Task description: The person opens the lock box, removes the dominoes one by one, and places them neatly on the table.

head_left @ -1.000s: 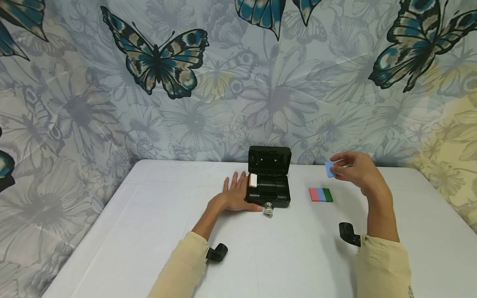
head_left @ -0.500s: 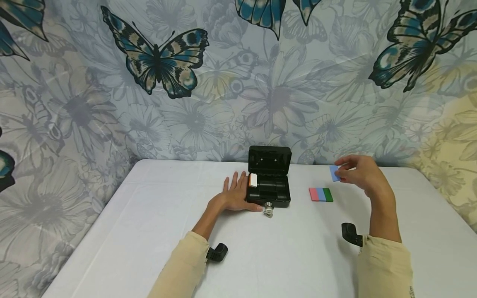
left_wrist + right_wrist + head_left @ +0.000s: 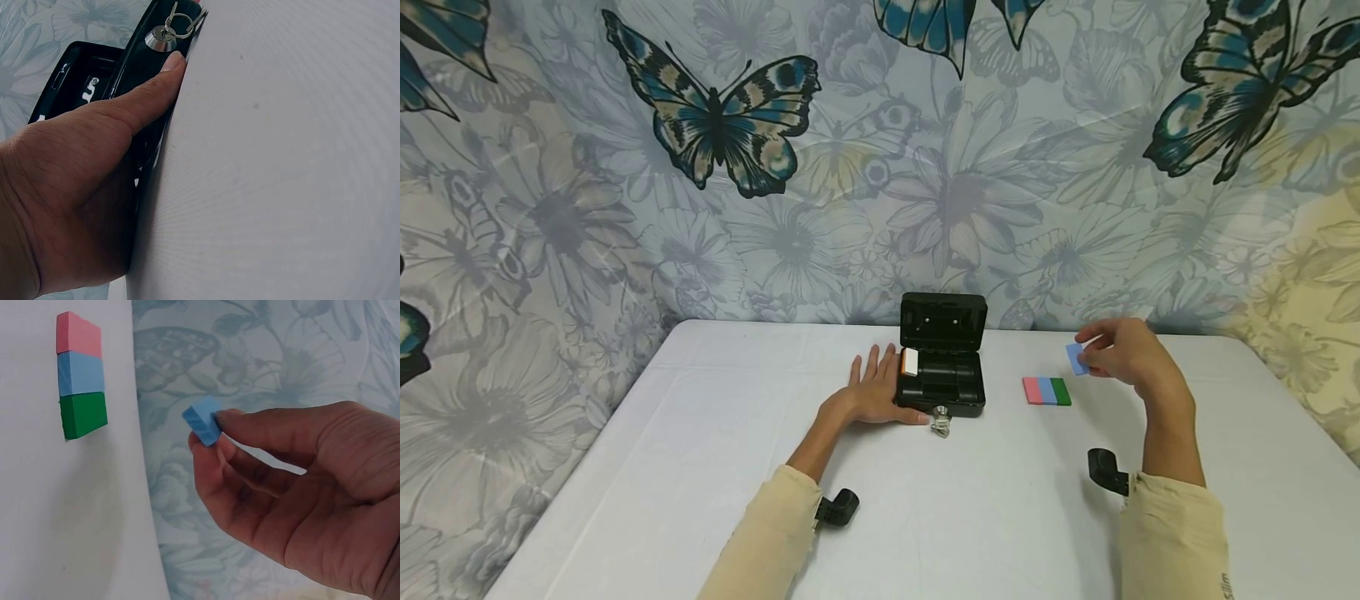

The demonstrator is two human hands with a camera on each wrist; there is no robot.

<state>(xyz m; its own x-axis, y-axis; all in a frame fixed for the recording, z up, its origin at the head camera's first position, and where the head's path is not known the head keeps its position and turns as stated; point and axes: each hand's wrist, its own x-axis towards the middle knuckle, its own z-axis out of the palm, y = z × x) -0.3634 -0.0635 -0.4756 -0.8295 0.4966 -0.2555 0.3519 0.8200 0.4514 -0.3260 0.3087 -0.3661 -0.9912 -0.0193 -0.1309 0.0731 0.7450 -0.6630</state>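
Note:
My left hand (image 3: 874, 400) rests flat against the left side of an open black cash box (image 3: 970, 408), fingers spread and thumb along its front. In the left wrist view the thumb lies just below the box's silver lock (image 3: 160, 39), where keys (image 3: 181, 25) hang on a ring. Inside the box, at the left, stands a small white block (image 3: 910, 362) with an orange edge. My right hand (image 3: 1131, 357) pinches a light blue wooden block (image 3: 204, 420) between thumb and fingers, raised above the table. Left of it lie pink (image 3: 80, 334), blue (image 3: 82, 374) and green (image 3: 86, 414) blocks in a touching row.
A white cloth covers the table (image 3: 985, 517). Its far edge meets a hanging fabric backdrop (image 3: 820, 242) with butterflies and flowers. The raised lid (image 3: 943, 321) of the box stands close in front of that backdrop.
My right hand has moved slightly right and lower, still holding the blue block. The left hand, box and row of blocks have stayed where they were.

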